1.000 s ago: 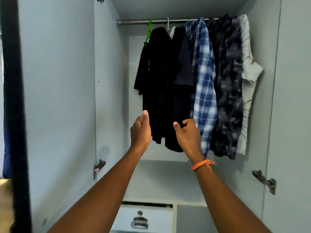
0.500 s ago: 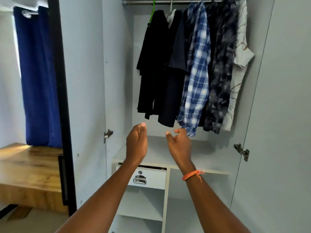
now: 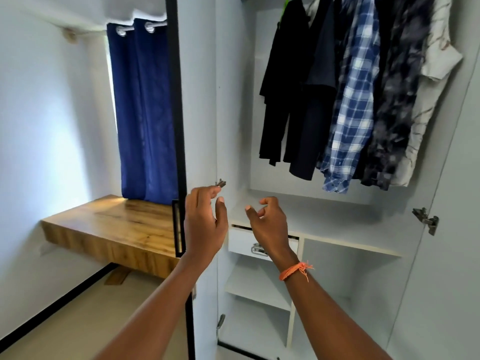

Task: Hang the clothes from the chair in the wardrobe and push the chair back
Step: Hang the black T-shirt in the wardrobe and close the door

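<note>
Five or so garments already hang in the open wardrobe point(image 3: 233, 100), bunched toward the right end of the rail: a black shirt point(image 3: 283, 81) on a green hanger, a dark navy top point(image 3: 319, 100), a blue plaid shirt point(image 3: 355, 105), a mottled dark shirt point(image 3: 394, 100) and a white patterned shirt point(image 3: 433, 61). So the hanging looks largely done, though the chair is out of view, so I cannot tell whether anything is left on it or whether it has been pushed back. The left hand point(image 3: 205, 224) and right hand point(image 3: 270, 224) are both empty, fingers loosely curled and apart, held well below the hems, near the drawer point(image 3: 241, 242)
</note>
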Demonstrator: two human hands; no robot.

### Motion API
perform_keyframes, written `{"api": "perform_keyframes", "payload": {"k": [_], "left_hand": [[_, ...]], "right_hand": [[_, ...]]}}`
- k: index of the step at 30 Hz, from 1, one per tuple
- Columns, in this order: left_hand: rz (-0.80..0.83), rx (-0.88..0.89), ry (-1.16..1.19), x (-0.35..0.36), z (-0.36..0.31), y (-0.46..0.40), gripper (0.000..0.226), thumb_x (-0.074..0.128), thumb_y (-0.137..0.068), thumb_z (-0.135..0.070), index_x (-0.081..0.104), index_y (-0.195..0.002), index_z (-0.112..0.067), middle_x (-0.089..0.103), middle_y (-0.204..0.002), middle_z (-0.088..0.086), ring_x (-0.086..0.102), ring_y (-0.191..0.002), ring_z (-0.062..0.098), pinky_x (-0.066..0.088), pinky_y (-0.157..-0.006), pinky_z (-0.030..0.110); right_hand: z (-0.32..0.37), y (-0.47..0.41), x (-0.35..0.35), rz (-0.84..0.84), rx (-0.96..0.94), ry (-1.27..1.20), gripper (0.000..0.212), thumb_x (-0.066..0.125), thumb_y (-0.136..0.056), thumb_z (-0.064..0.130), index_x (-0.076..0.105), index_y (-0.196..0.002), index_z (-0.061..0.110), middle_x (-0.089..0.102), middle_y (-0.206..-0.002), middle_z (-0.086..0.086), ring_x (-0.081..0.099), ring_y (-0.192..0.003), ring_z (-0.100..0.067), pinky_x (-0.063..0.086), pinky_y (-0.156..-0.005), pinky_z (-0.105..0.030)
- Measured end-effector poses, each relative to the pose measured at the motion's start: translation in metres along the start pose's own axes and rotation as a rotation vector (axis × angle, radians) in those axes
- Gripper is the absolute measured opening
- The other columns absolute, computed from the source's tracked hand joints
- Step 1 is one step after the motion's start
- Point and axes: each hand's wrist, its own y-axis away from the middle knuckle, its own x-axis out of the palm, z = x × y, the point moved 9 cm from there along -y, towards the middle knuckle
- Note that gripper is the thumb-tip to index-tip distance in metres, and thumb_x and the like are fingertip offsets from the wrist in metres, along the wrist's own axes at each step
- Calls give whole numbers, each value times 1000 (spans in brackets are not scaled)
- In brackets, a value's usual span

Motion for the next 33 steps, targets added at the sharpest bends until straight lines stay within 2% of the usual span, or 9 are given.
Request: {"api": "perform_keyframes", "payload": {"k": [2,5,8,11,15,21,24,26,33], "left_hand": [[-135,-12,-83,-27,11,9,23,61,-91,-12,57,-114,-9,54,-112,5,51,-102,21,49,-83,33],[-189,-317,-79,-50,58,22,37,58,-94,-17,52,-129,-11,47,-129,12,42,-119,24,34,-96,26],[-5,-549,-19,-50,117,32,48,47,-103,-29,36,-149,-16,35,-153,8,32,-140,23,25,-106,26],[284,-643,290,-22,137,45,55,34,-107,-34,17,-157,-20,26,-162,0,26,-147,14,23,-118,31],[308,-582,223,-15,140,46,47,36,-107,-25,31,-153,-17,62,-129,11,60,-116,19,48,-101,36],[331,-463,162,-3,147,36,34,47,-103,-25,61,-133,-17,74,-95,-5,69,-83,7,59,-77,35],[374,-475,133,23,147,41,34,54,-99,-32,64,-129,-17,75,-99,-4,71,-87,11,59,-79,45],[440,-445,150,49,134,46,28,58,-98,-33,69,-120,-21,76,-100,-5,71,-88,12,59,-79,45],[602,-357,116,148,67,50,13,60,-96,-20,72,-96,-16,73,-84,0,68,-79,21,45,-68,29]], "right_hand": [[11,12,21,80,-5,-25,41,68,-88,38,47,-120,21,60,-94,0,60,-87,-14,47,-72,-24],[21,28,55,197,15,-56,44,72,-84,33,48,-120,24,58,-98,1,59,-89,-13,49,-74,-24],[34,45,94,325,21,-76,51,74,-83,33,48,-126,24,58,-108,1,59,-95,-16,52,-83,-28],[46,61,120,386,-18,-38,60,74,-84,37,45,-135,23,57,-121,-1,56,-106,-16,49,-92,-29],[49,72,138,391,-10,-32,57,68,-91,31,42,-139,18,58,-130,-7,55,-118,-21,46,-92,-27],[40,66,126,250,3,-37,40,65,-93,20,46,-128,15,61,-116,-5,60,-103,-17,45,-82,-19],[22,56,103,167,25,-2,29,64,-93,15,49,-119,16,62,-100,2,60,-87,-10,49,-78,-23],[6,49,81,107,50,17,26,62,-94,12,50,-117,16,62,-104,3,60,-90,-10,51,-84,-26],[-54,20,8,-57,201,-6,32,63,-96,25,51,-124,15,63,-118,-4,62,-108,-21,51,-95,-29]]}}
